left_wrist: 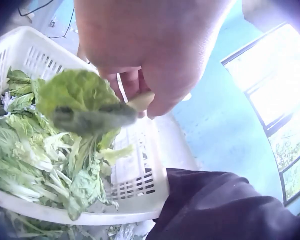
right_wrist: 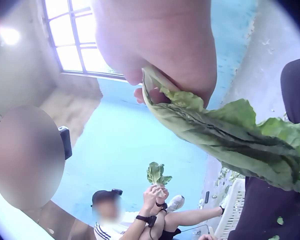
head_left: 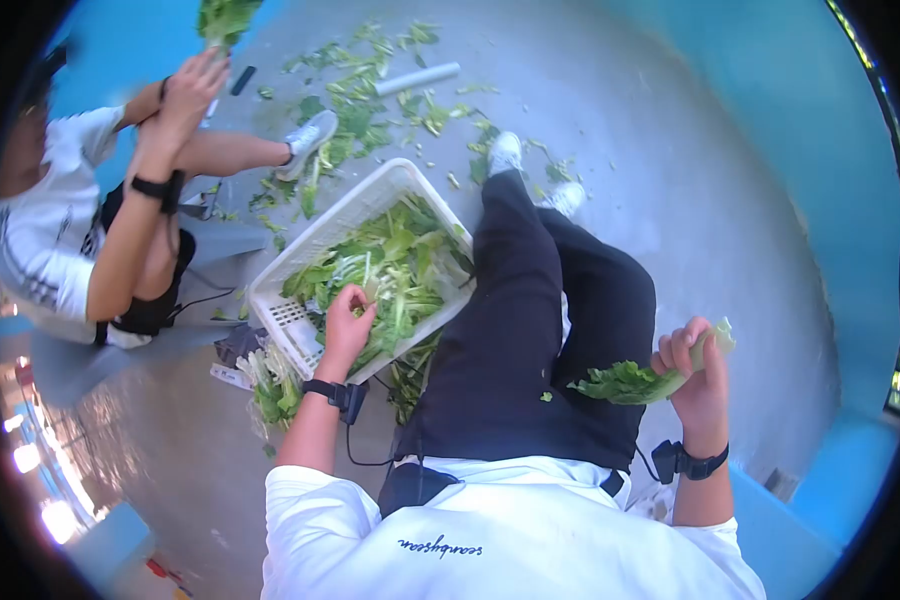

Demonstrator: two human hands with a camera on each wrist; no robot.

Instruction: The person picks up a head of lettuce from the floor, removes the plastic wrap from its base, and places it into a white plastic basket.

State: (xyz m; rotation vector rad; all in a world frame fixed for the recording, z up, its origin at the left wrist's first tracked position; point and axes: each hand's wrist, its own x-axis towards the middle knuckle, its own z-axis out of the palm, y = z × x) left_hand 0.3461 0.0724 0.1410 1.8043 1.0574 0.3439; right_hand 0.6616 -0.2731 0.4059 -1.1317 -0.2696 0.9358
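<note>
My left hand (head_left: 349,325) is over the white basket (head_left: 288,317), pinching a leaf by its pale stem; in the left wrist view the leaf (left_wrist: 79,102) hangs blurred above the leaves (left_wrist: 27,162) piled in the basket. Out to the right, away from the basket, my right hand (head_left: 698,375) grips the pale base of a long green leafy vegetable (head_left: 625,384). Its leafy end points left over my thigh. In the right wrist view, the dark green outer leaves (right_wrist: 230,137) extend from my curled fingers.
Another person (head_left: 55,215) sits at the left, holding up a leafy bunch (head_left: 227,20). Scattered leaves (head_left: 355,100) and a pale tube (head_left: 417,79) lie on the floor. More greens (head_left: 272,385) lie beside the basket's near left side.
</note>
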